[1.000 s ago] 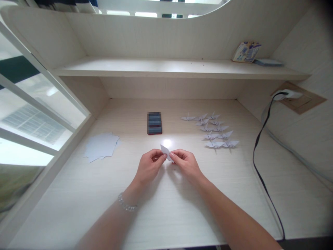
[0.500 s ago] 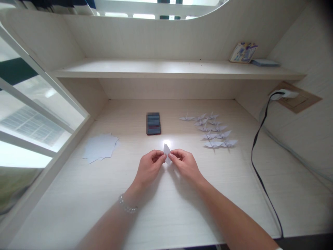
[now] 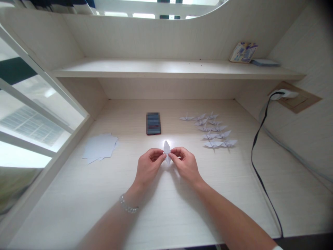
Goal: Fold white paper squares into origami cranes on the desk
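Observation:
Between my two hands, just above the desk, is a small folded white paper (image 3: 167,146), narrow and pointed at its top and bottom. My left hand (image 3: 149,166) pinches its left edge between thumb and fingers. On the opposite edge, my right hand (image 3: 185,165) grips it the same way. Several finished white paper cranes (image 3: 214,135) stand in rows to the right, beyond my right hand. A loose stack of white paper sheets (image 3: 100,147) lies to the left.
A dark rectangular object (image 3: 153,123), blurred out, lies behind my hands. A black cable (image 3: 256,139) runs from the wall socket (image 3: 299,99) down the desk's right side. Overhead, a shelf (image 3: 161,66) carries a small printed box (image 3: 244,52) and a flat blue item (image 3: 265,63).
The folded paper has opened wider, with its upper point rising slightly and a lower point now showing. Both hands keep their pinch and have shifted only a little.

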Tool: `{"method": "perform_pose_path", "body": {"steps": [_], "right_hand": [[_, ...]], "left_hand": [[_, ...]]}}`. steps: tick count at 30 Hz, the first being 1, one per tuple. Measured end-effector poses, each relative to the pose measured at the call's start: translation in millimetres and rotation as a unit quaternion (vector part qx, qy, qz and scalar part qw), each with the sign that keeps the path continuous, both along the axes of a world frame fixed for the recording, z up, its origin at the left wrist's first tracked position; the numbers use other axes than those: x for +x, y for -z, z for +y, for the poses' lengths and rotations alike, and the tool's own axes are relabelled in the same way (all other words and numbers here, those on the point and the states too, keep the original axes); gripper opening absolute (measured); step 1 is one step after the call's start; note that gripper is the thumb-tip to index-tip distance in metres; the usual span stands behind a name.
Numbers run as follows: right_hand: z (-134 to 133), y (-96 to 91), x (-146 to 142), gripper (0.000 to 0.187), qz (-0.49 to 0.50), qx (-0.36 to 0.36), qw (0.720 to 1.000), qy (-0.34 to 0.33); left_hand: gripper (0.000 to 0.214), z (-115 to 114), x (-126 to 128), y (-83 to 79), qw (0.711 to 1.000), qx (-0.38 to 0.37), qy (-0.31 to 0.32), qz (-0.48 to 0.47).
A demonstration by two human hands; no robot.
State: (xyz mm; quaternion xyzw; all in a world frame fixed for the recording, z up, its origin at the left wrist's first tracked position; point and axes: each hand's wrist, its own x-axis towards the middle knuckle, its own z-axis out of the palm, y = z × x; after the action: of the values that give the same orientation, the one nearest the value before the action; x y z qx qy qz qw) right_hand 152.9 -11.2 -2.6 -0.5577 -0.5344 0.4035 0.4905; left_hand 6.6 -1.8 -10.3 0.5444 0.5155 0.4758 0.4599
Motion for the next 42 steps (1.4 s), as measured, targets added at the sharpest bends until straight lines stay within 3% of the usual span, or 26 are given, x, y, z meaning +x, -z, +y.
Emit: {"method": "perform_pose_path", "body": {"steps": [28, 42], "right_hand": [[1.0, -0.9, 0.3, 0.019, 0.007, -0.027, 0.998, -0.047], [0.1, -0.6, 0.2, 0.015, -0.012, 0.003, 0.999, -0.046]], "left_hand": [[0.022, -1.0, -1.5, -2.2, 1.0, 0.007, -0.006, 0.019], [0.019, -0.7, -2.9, -2.1, 0.998, 0.022, -0.009, 0.051]]}}
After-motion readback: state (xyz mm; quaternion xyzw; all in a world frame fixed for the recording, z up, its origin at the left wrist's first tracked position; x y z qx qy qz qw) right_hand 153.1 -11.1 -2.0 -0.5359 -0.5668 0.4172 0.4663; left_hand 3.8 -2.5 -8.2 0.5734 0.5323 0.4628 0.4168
